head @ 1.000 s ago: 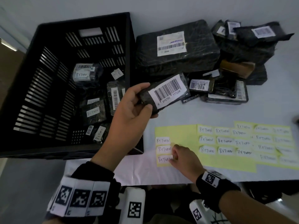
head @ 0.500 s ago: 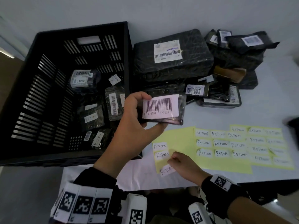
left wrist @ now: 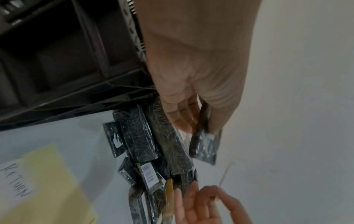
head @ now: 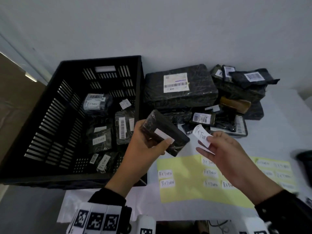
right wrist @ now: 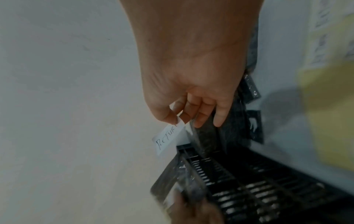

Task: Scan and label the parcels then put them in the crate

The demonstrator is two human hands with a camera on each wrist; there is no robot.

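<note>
My left hand (head: 148,142) grips a small black wrapped parcel (head: 167,134) above the table, just right of the black crate (head: 67,98); the parcel (left wrist: 205,145) is turned so its plain side faces up. My right hand (head: 217,149) pinches a white RETURN sticker (head: 201,135) between thumb and forefinger, held up close to the right of the parcel. The right wrist view shows the sticker (right wrist: 168,138) hanging from the thumb tip. Several labelled parcels (head: 98,103) lie inside the crate.
A pile of black parcels (head: 180,88) with barcode labels sits behind my hands, right of the crate. A yellow backing sheet (head: 185,186) with several RETURN stickers lies on the white table near its front edge. A dark object (head: 305,159) shows at the far right edge.
My right hand peeled a RETURN sticker off the yellow sheet and lifted it up beside the parcel. My left hand turned the parcel so its barcode side faces away.
</note>
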